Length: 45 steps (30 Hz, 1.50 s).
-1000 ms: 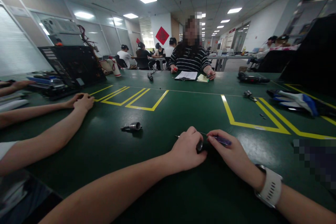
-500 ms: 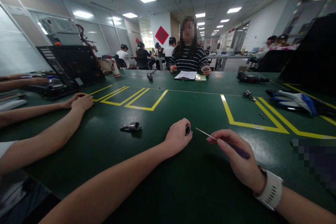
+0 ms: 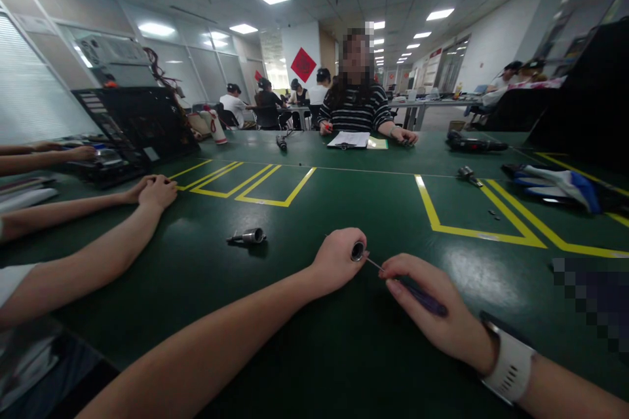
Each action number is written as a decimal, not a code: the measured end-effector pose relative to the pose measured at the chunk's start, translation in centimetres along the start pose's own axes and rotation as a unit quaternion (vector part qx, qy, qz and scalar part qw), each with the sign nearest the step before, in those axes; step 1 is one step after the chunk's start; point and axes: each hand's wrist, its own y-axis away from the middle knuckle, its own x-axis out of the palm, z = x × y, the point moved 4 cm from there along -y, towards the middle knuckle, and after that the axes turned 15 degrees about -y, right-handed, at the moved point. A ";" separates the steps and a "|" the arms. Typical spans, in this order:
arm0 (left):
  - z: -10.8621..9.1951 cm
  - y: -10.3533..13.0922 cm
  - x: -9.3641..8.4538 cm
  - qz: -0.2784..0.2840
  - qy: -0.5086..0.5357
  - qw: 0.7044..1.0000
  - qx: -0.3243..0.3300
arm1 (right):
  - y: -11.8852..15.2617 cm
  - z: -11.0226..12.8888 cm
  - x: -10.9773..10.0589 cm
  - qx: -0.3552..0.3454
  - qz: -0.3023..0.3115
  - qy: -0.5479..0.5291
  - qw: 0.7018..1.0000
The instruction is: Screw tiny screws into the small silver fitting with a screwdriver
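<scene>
My left hand (image 3: 339, 260) is closed around a hollow metal cylinder (image 3: 358, 251), its round open end facing me; the rest is hidden in my fingers. In my right hand (image 3: 432, 304), thumb and fingers grip a thin screwdriver (image 3: 421, 298) with a dark purple handle. Its slim shaft points left and reaches the side of the cylinder's open end. Whether the tip touches the metal or goes in, I cannot tell. A similar metal cylinder with a thin stem (image 3: 248, 236) lies on the green table to the left.
Yellow tape outlines (image 3: 289, 201) mark the green table (image 3: 196, 288). Another metal part (image 3: 469, 175), small dark bits and blue-white gloves (image 3: 565, 184) lie to the right. A co-worker's clasped hands (image 3: 157, 193) rest at left. Across sits a person (image 3: 354, 108) with a clipboard (image 3: 348, 139).
The screwdriver has moved left and down, its tip now at the cylinder. My left hand has shifted slightly right and down. The person opposite has lowered one hand to the table.
</scene>
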 end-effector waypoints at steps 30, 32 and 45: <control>-0.2 0.1 -0.2 0.012 0.074 0.997 0.011 | -0.4 -2.9 -0.7 0.254 -0.068 -0.304 0.916; -0.3 0.1 -0.1 0.021 0.061 0.998 0.010 | -0.4 -2.2 -0.7 0.227 -0.065 -0.215 0.948; -0.7 0.3 -0.3 0.037 0.006 0.998 0.044 | -0.2 -2.1 -1.0 0.200 -0.088 -0.185 0.958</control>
